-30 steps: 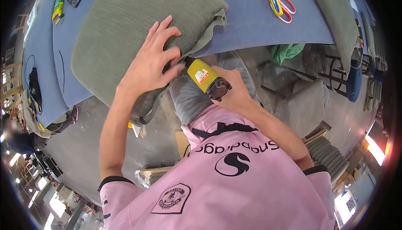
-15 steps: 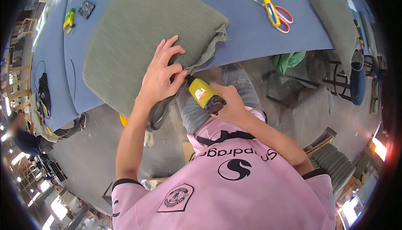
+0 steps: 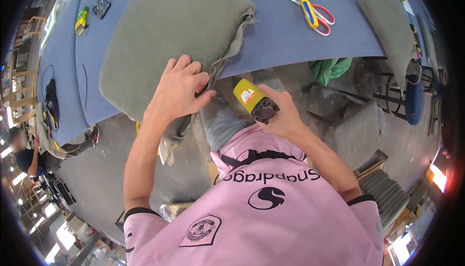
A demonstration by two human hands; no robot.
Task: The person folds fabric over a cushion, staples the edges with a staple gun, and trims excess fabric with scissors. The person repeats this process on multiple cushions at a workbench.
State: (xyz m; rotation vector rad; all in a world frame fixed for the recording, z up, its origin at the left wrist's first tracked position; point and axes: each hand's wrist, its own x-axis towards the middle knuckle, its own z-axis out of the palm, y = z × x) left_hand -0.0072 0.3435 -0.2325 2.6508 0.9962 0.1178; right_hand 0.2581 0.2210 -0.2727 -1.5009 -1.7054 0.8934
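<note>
**Two hands at one cushion's edge**

At the left of the blue table (image 3: 290,48), a small yellow-green packet (image 3: 81,19) and a dark block (image 3: 101,8) are seen. Next, a grey-green cushion (image 3: 164,33) is laid partly over the front edge. By its frayed cloth edge (image 3: 237,45), the left hand (image 3: 177,94) is rested, fingers bent; whether cloth is pinched cannot be told. A yellow power tool (image 3: 254,100) is gripped by the right hand (image 3: 281,116), its nose near the cushion but apart. The left thumb could be hurt if the nose were brought in too close; the cloth could be creased if held too slackly. Farther right, red-handled scissors (image 3: 325,9) and a second cushion (image 3: 385,19) are seen.
</note>
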